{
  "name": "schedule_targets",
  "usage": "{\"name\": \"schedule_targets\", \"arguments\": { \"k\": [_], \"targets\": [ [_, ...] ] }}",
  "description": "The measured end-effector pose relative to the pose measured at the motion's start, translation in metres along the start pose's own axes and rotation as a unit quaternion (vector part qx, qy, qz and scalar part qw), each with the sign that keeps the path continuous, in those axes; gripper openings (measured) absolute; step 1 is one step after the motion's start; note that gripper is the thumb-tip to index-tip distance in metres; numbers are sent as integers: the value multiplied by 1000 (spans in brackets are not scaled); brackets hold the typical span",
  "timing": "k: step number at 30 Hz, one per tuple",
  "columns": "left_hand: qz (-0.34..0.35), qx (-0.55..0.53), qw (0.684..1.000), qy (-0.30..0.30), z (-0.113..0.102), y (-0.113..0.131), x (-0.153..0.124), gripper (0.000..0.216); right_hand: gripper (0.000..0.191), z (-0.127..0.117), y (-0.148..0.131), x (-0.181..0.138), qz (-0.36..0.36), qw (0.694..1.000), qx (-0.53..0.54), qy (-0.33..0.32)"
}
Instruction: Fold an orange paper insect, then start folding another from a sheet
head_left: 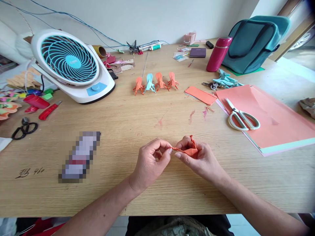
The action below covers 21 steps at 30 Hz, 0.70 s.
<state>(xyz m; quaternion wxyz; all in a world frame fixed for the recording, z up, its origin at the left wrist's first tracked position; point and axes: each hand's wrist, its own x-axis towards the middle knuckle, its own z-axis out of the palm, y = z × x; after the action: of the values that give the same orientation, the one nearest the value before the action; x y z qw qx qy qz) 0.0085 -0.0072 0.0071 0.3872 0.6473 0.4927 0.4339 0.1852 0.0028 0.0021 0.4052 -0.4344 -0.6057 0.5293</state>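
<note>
An orange origami figure (192,151) of folded paper is held between my two hands above the near part of the table. My left hand (154,160) pinches the tip of a thin twisted strip that sticks out to the left. Around the body of the figure, my right hand (203,160) is closed, with the thumb in front; another twisted strip rises above its fingers. Farther back on the table stands a row of finished-looking paper figures (160,80), several orange and one light blue. The palm side of the right hand is hidden.
A white fan (73,65) stands at the back left, with a blurred phone-like object (80,157) nearer. Right of my hands, white-handled scissors (242,116) lie on orange paper sheets (278,121). Behind are orange paper strips (200,95), a red flask (219,54) and a teal bag (253,46).
</note>
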Motion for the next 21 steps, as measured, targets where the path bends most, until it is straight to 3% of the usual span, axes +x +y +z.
{"name": "schedule_targets", "arguments": {
  "k": [5, 9, 14, 21],
  "targets": [
    [24, 7, 1000, -1, 2, 0, -4, 8, 17, 1, 3, 0, 13, 1000, 16, 14],
    [-1, -30, 999, -14, 1, 1, -5, 5, 10, 3, 5, -2, -55, 998, -38, 21],
    [-22, -6, 1000, -2, -1, 4, 0, 14, 16, 6, 3, -6, -112, 987, -110, 15],
    [-60, -62, 996, -14, -1, 4, -1, 13, 12, 4, 3, -1, -42, 998, -35, 20]
  ]
}}
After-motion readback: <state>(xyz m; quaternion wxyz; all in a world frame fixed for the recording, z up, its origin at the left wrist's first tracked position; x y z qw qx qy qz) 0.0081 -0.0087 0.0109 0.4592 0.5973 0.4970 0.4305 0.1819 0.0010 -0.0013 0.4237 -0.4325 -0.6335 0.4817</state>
